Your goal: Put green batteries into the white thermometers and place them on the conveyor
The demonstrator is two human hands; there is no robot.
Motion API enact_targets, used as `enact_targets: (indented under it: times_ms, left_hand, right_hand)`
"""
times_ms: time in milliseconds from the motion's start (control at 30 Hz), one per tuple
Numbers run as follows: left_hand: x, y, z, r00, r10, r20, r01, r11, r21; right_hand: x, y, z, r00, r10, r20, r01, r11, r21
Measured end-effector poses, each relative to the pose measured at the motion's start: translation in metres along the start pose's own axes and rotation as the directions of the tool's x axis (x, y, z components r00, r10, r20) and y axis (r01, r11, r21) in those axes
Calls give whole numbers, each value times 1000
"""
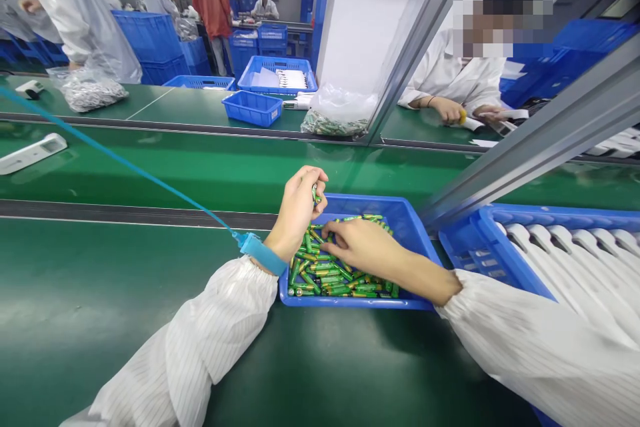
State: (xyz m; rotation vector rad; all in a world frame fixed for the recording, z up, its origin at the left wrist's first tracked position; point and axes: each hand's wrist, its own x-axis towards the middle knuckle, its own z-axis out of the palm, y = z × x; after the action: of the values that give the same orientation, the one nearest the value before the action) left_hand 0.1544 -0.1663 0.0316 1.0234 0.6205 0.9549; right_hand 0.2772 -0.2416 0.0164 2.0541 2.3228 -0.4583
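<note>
A green battery (pixel 315 193) is pinched in the curled fingers of the left hand (pixel 299 212), raised clear of a blue plastic tray (pixel 405 220) set at 12 o'clock within reach. The right hand's (pixel 363 247) extended fingers touch loose batteries (pixel 333 273); any grip cannot be told.

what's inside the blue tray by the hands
The blue plastic tray holds loose green-and-gold batteries; the right hand covers part of the pile, hiding what lies beneath.

Lighting was bright and even; soft shadow lay under the right forearm (pixel 430 283); glare marked the green conveyor belt (pixel 150 167) at nine o'clock; edges bowed.
</note>
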Motion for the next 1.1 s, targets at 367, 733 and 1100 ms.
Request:
enact_targets:
  times_ms: [367, 733, 1100]
  left_hand:
    - [-3, 0, 5, 985, -115, 126, 84, 969, 231]
    - [-7, -20, -4, 869, -288, 402, -119, 668, 735]
    - [-11, -21, -5, 816, -388, 428, -208, 493, 845]
  right_hand:
    - [0, 29, -16, 993, -28, -114, 46, 986, 160]
    - [-5, 41, -34, 814, 141, -563, 101, 921, 377]
    - [6, 52, -26, 836, 226, -500, 168, 763, 625]
